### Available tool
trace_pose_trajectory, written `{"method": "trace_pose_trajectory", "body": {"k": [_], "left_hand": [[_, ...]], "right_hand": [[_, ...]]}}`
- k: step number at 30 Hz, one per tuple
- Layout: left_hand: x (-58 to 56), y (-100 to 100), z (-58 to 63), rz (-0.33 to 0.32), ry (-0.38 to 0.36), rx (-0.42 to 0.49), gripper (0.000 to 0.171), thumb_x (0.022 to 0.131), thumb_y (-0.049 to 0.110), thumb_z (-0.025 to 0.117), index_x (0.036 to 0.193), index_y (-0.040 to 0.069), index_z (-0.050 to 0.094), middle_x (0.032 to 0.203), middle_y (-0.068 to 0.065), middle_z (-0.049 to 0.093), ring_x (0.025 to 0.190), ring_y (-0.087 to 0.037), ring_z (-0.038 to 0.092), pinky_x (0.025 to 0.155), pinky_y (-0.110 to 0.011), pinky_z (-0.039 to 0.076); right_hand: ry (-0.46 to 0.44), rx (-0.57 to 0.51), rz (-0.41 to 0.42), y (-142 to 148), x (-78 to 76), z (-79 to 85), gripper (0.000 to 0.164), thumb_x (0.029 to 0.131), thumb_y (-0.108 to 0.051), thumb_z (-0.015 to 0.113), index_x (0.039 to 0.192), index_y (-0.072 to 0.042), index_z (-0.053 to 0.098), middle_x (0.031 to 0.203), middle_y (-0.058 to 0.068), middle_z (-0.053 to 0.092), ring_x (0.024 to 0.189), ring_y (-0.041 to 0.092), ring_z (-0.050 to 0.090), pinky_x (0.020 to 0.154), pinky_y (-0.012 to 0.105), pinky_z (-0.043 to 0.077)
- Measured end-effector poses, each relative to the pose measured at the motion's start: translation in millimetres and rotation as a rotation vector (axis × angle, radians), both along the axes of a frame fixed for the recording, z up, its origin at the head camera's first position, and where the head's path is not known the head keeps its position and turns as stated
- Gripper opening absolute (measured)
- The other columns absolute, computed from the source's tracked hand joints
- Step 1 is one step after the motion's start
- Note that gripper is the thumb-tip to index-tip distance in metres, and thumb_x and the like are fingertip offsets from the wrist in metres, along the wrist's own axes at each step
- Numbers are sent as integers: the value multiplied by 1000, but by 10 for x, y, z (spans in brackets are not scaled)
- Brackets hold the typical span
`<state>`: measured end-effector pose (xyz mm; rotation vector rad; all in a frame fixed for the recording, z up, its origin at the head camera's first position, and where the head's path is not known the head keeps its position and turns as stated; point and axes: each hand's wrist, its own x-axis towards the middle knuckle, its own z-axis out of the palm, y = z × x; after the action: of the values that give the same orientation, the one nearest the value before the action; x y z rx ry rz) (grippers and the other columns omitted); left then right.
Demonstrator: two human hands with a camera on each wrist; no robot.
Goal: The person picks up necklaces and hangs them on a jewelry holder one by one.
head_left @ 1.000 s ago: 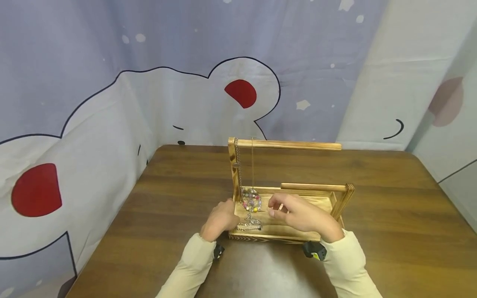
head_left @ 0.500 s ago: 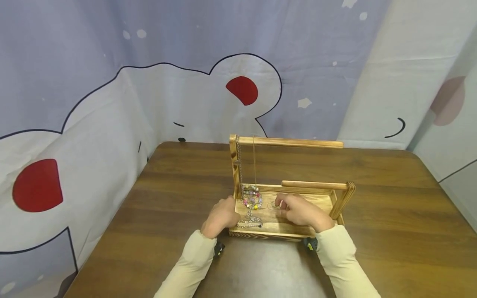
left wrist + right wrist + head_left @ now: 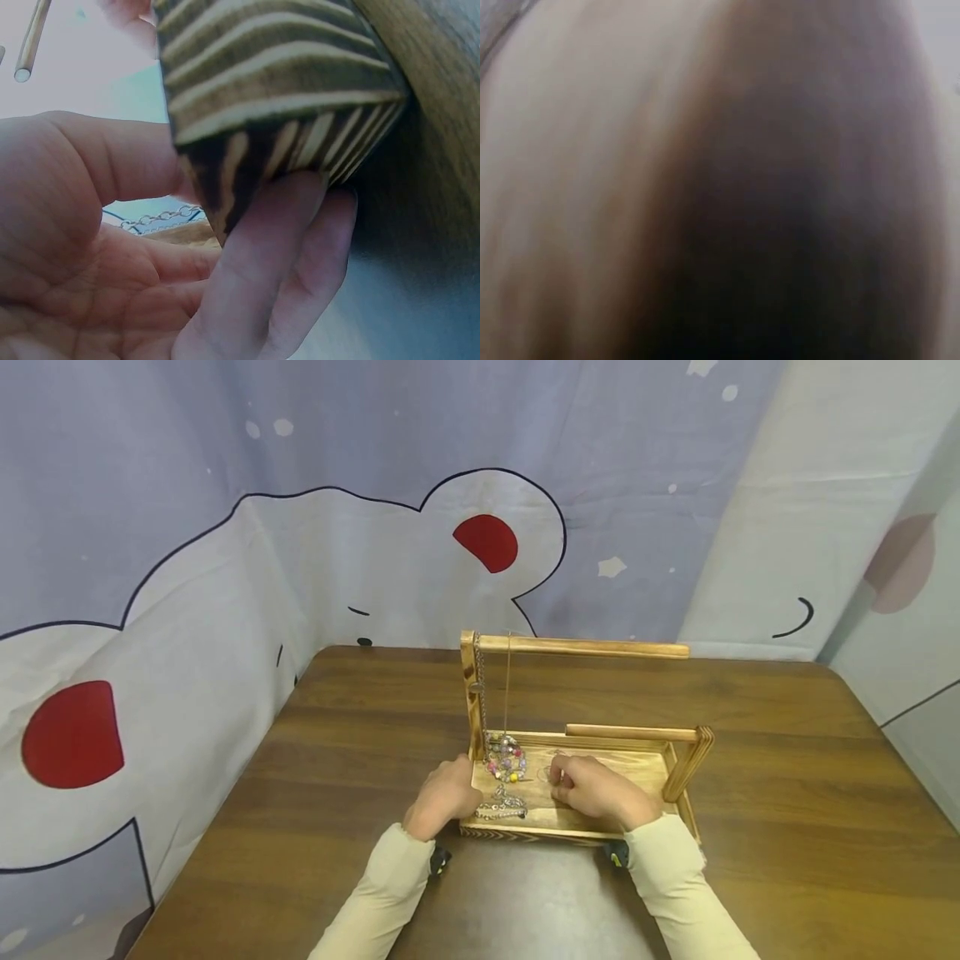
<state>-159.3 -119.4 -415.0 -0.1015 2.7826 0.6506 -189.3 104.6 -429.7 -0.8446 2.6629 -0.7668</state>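
My left hand (image 3: 444, 793) grips the left front corner of a wooden jewelry stand (image 3: 540, 837); in the left wrist view, thumb and fingers wrap its striped corner (image 3: 285, 82). Inside the tray, the fingertips of my right hand (image 3: 596, 789) pinch at a thin wire-like hoop (image 3: 544, 774), whose loops show left of them. Left of that lie colorful beaded bracelets (image 3: 507, 764), with silver chain bracelets (image 3: 504, 804) nearer the front. A silver chain (image 3: 482, 702) and a fine gold chain (image 3: 507, 685) hang from the tall bar. The right wrist view is blurred and dark.
The stand's long upper bar (image 3: 592, 647) runs across the back, joined to an upright at the left. A shorter bar (image 3: 630, 732) juts leftward from the right post (image 3: 688, 764). Brown tabletop (image 3: 360, 710) surrounds the stand, and a printed curtain (image 3: 337, 568) hangs behind.
My right hand has come down into the tray and drifted slightly left, its fingers closing together, with the thin hoop now visible at the fingertips. My left hand keeps its grip on the corner.
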Motion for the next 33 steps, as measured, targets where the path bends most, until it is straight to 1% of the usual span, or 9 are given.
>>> {"method": "trace_pose_trajectory", "body": {"k": [5,10,14,17,21,23,27,33], "left_hand": [[4,-3,-21,-1,5,4,48,71,9,62,114,-7,51,96,-23,60,80,-32,58,68,-45,48],[6,-2,-13,6,3,2,49,71,9,62,116,-7,50,98,-23,60,82,-33,58,70,-46,48],[8,-2,-14,10,-4,-1,49,72,10,62,116,-7,50,100,-23,60,85,-34,59,71,-46,48],[8,-4,-16,8,4,-1,47,73,11,62,115,-6,51,100,-23,60,85,-34,59,71,-46,48],[5,-5,-22,3,10,-1,47,72,11,62,114,-6,51,98,-22,60,83,-34,59,71,-46,48],[4,-7,-24,2,10,-2,47,72,10,62,114,-6,51,98,-22,60,82,-33,59,71,-46,48],[4,-6,-23,2,16,-3,47,71,11,63,113,-6,51,96,-22,60,80,-32,59,70,-45,48],[0,4,-8,4,20,-9,47,72,12,64,113,-6,51,95,-22,60,79,-32,59,70,-45,48]], "right_hand": [[7,-4,-15,-19,18,-22,11,84,-7,59,94,-7,56,68,-3,50,61,10,46,56,27,39],[36,19,-12,-36,18,-17,6,80,-3,61,82,-9,60,67,-5,51,63,10,47,60,27,40],[46,32,-24,-54,16,-22,11,76,2,60,75,-9,61,67,-4,53,64,10,47,61,27,42],[55,51,-38,-63,16,-31,18,70,8,54,69,-9,58,65,-5,49,61,9,45,58,26,40],[47,67,-33,-57,23,-39,24,62,13,44,65,-9,52,59,-6,39,56,8,39,52,23,33],[35,60,-18,-51,30,-38,24,62,14,43,65,-8,49,59,-6,35,55,8,35,51,22,31],[14,41,3,-41,39,-28,24,63,13,41,67,-10,45,60,-7,33,55,8,33,51,22,29],[-4,26,-16,-33,56,45,23,69,11,45,70,-12,46,64,-5,37,60,10,38,54,24,33]]}}
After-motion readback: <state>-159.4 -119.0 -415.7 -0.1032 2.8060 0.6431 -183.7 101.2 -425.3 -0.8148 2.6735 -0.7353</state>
